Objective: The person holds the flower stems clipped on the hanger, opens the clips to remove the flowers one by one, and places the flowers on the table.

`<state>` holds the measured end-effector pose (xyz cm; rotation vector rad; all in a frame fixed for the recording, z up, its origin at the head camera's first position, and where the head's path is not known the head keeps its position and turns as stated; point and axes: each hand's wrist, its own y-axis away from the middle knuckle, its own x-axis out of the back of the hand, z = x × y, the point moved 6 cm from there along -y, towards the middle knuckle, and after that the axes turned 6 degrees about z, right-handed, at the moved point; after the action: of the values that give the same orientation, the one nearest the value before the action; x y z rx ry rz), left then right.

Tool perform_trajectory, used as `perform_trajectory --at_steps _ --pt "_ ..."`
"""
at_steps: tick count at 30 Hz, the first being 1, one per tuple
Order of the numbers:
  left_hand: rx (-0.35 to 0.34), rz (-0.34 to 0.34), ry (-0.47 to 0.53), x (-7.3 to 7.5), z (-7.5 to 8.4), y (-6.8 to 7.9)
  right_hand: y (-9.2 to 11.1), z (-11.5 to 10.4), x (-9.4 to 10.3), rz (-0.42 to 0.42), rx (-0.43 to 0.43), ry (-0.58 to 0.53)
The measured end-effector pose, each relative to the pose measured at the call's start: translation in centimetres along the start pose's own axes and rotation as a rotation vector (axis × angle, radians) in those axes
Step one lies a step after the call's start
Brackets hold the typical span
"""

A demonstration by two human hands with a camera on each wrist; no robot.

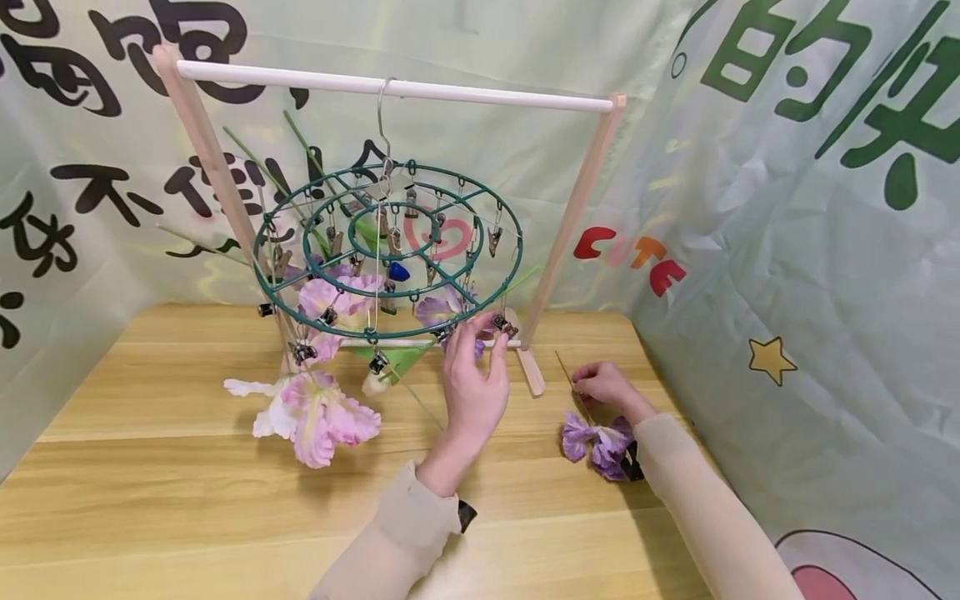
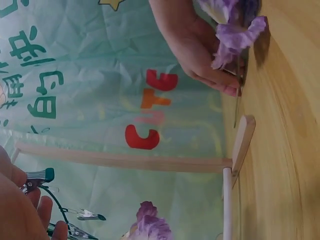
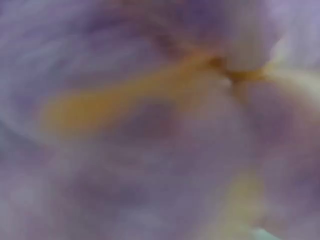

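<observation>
In the head view my left hand [image 1: 477,390] is raised at the front right of the green round clip hanger [image 1: 408,335]. Its thumb and fingers pinch a metal clip [image 2: 40,176] at the hanger's rim, as the left wrist view shows. Lower and to the right, my right hand [image 1: 606,388] holds a purple artificial flower [image 1: 596,442] by its thin stem [image 1: 564,367], close over the table, with the bloom toward me. Blurred purple petals with yellow streaks [image 3: 85,112] fill the right wrist view and hide the right fingers there.
The hanger hooks over a white rod [image 1: 487,94] on a wooden stand [image 1: 573,221]. Pink flowers [image 1: 318,417] and another purple flower [image 1: 438,310] hang from its clips, with green stems [image 1: 255,158] sticking up behind. A printed cloth [image 1: 720,208] backs the wooden table [image 1: 187,508].
</observation>
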<state>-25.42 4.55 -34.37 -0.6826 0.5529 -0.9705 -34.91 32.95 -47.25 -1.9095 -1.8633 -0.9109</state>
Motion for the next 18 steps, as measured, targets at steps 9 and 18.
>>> perform_trajectory --at_steps 9,18 --pt "0.007 -0.034 -0.013 0.5 0.2 0.3 0.6 -1.2 0.5 0.013 0.052 0.093" --pt "-0.022 -0.035 -0.070 1.0 -0.2 0.7 2.8 -6.5 2.3 0.270 0.240 -0.078"
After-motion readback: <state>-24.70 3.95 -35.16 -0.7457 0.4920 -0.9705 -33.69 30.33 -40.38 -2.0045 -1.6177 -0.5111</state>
